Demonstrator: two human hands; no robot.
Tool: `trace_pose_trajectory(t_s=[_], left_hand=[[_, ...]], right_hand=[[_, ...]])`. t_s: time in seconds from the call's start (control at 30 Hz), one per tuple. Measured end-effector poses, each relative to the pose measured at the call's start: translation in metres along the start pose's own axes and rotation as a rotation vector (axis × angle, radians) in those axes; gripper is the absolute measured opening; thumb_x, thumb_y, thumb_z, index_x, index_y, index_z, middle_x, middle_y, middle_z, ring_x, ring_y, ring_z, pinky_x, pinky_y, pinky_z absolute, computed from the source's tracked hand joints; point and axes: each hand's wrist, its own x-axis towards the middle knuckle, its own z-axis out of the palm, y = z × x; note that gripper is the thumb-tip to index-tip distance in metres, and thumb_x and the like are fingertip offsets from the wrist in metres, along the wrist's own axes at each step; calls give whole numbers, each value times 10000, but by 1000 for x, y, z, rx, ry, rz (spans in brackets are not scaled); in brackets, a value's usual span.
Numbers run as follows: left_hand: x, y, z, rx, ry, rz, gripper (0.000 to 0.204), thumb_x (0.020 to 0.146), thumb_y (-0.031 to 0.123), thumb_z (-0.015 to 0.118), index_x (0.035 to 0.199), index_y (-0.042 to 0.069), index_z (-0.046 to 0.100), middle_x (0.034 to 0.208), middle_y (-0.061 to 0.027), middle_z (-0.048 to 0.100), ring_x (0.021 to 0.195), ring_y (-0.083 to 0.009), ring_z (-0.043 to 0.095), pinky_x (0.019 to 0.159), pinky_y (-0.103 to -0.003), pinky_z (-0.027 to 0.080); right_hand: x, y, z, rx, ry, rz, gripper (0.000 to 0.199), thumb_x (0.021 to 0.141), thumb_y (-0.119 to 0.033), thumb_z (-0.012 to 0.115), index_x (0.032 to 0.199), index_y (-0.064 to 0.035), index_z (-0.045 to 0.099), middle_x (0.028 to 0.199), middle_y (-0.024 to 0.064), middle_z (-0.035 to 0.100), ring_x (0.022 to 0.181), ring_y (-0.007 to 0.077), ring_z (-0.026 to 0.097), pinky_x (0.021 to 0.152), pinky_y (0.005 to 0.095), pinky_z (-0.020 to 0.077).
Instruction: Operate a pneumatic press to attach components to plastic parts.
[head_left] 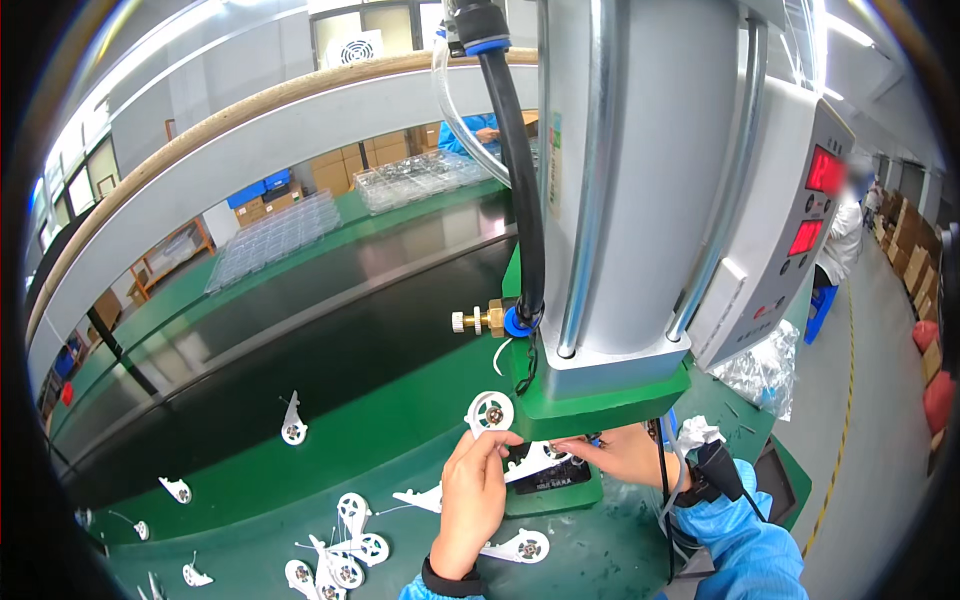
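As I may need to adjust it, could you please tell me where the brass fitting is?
In the head view, the brass fitting is just left of the grey cylinder, beside the black hose's lower end.

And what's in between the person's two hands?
In the head view, a white plastic piece lies between the left hand and the right hand. A black block shows there too.

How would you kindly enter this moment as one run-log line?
Left hand: beside white wheel | Right hand: at elongated white part below press | Nearby: more white parts on green surface
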Motion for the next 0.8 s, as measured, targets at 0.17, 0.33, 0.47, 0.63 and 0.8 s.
trace_pose_trajectory(t_s=[0.17,0.33,0.47,0.63,0.8], left_hand=[[-2,9,4,72,76,-54,128,855,106,519,937,46,597,750,-108,513,573,-220,507,544,-324,404],[-2,6,1,125,-48,-69,141,857,165,545,897,40,595,759,-128,540,600,-269,529,565,-364,412],[-4,-2,1,134,-35,-35,138,863,166,541,859,35,584,761,-155,556,668,-335,548,610,-392,421],[-1,-5,-4,121,-27,-67,175,890,178,502,856,26,582,751,-153,561,704,-331,553,624,-388,422],[-1,-13,-1,80,69,-57,223,907,215,488,851,20,581,737,-162,553,670,-326,541,612,-387,414]], right_hand=[[0,-4,4,-80,86,-134,140,809,-147,625,923,-65,635,818,84,606,734,250,570,662,334,447],[-1,-2,0,-163,74,-180,148,800,-127,627,928,-53,633,860,102,605,775,265,583,693,330,455],[-18,-4,-38,-360,204,-285,238,774,-48,612,1009,-11,606,1004,172,543,767,256,583,681,336,456],[-65,45,-36,-139,857,-269,340,739,69,533,1078,43,540,985,158,503,677,158,487,646,249,405],[-70,57,-11,-378,823,-53,314,731,88,509,1033,12,544,894,118,530,674,167,483,628,267,407]])
